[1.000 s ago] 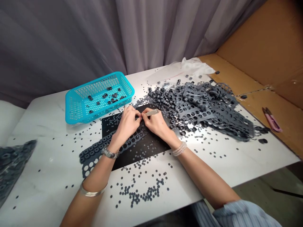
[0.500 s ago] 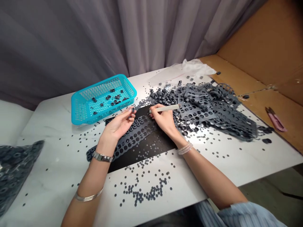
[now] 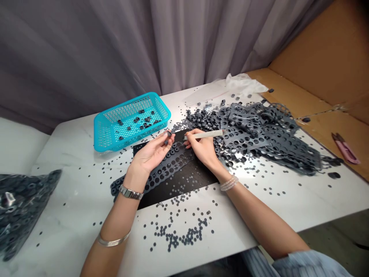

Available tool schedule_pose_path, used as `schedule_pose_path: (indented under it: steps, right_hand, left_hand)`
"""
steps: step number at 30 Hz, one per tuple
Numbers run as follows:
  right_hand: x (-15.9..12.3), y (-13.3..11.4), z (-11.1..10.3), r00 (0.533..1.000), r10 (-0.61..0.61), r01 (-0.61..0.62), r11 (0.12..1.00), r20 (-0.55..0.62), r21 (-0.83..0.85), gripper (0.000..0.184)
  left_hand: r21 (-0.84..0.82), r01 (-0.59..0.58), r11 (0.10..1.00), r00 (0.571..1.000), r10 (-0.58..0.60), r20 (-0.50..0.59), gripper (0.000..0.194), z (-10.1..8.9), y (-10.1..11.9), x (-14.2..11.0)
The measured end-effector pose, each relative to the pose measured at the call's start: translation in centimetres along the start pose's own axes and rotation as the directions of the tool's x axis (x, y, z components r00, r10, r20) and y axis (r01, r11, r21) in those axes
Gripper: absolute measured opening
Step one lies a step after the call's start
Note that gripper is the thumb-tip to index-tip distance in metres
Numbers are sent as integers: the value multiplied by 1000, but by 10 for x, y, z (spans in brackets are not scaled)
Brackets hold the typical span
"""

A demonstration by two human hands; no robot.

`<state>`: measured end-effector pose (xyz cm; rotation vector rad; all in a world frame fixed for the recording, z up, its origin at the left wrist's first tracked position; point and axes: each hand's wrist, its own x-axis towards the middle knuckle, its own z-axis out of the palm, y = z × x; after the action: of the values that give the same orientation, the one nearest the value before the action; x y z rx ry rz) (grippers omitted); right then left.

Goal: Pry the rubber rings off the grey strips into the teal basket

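Basket (image 3: 103, 132) near left grip (image 3: 147, 156) pinching dark piece (image 3: 169, 134); scraps (image 3: 245, 143) near right grip (image 3: 203, 149) pinching stick (image 3: 209, 134).

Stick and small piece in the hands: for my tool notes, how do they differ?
The stick is pale, the small piece dark. The stick is long and slender, the small piece stubby. The right hand holds the stick, the left hand the small piece. Both are hand-held.
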<state>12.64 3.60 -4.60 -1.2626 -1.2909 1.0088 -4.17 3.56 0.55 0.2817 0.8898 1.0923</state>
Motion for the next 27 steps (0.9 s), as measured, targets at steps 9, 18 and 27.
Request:
schedule_pose_path:
  steps: [9, 18, 27]
  right_hand:
    - [-1, 0, -2, 996, 30, -33, 999, 87, 34, 24]
    - [-2, -4, -8, 972, 0, 38, 986, 234, -160, 20]
    - [-4, -14, -7, 956, -94, 193, 915, 277, -355, 24]
  left_hand:
    - [-21, 26, 999, 999, -26, 19, 31, 1, 4, -6]
    - [792, -332, 512, 910, 396, 125, 10, -6, -6, -7]
    - [852, -311, -421, 835, 307, 456, 25, -10, -27, -5]
